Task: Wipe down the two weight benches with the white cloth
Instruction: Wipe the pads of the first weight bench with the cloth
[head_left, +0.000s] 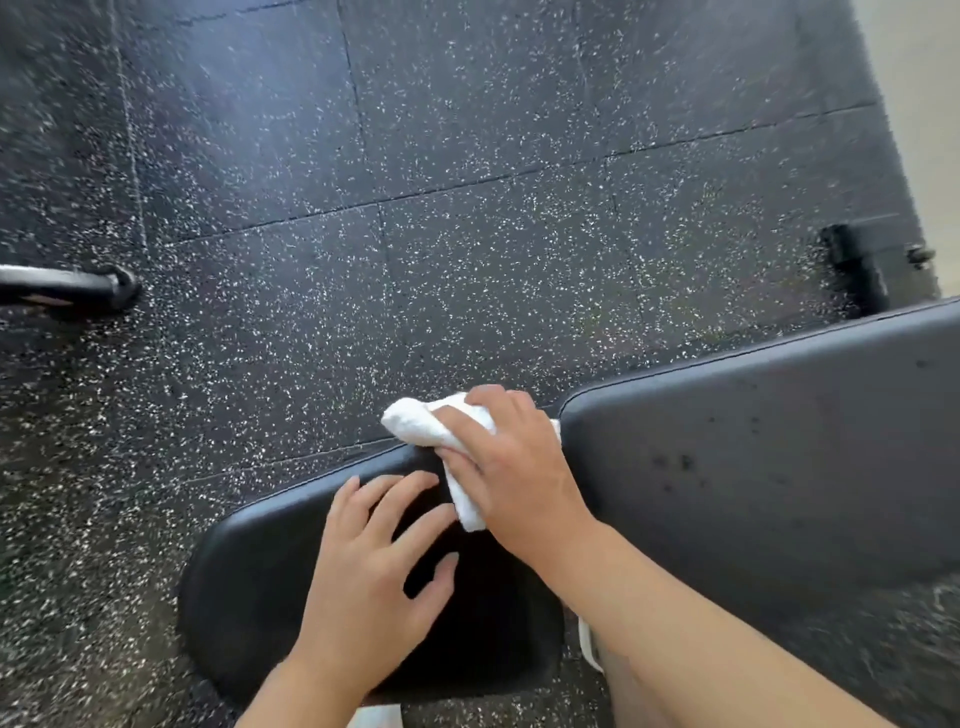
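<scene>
— Where was the cloth when you looked over?

— The white cloth (441, 441) was bunched up under the person's right hand (511, 467), right at the gap between the two black pads of the bench. One end stuck out past the fingers over the floor, and another strip hung down across the seat pad (260, 582) below the palm.

— So the hand had a real grip on it?

— Yes. The fingers were curled over the wad and pressed it down on the far edge of the seat pad, just beside the rounded corner of the long back pad (779, 447).

— And the other hand?

— The left hand (374, 566) lay flat on the seat pad with its fingers spread and fairly straight, holding nothing. It sat just beside the cloth, its fingertips close to the hanging strip without clearly touching it.

— What else was around?

— The back pad ran off to the right and had a few dark specks on it. The floor (467, 208) was black rubber tile flecked with white. A dark metal foot (857, 265) stood past the back pad on the right, and a black bar end (78, 286) poked in from the left, well apart from the bench. Whether that belonged to a second bench, I couldn't tell.
</scene>
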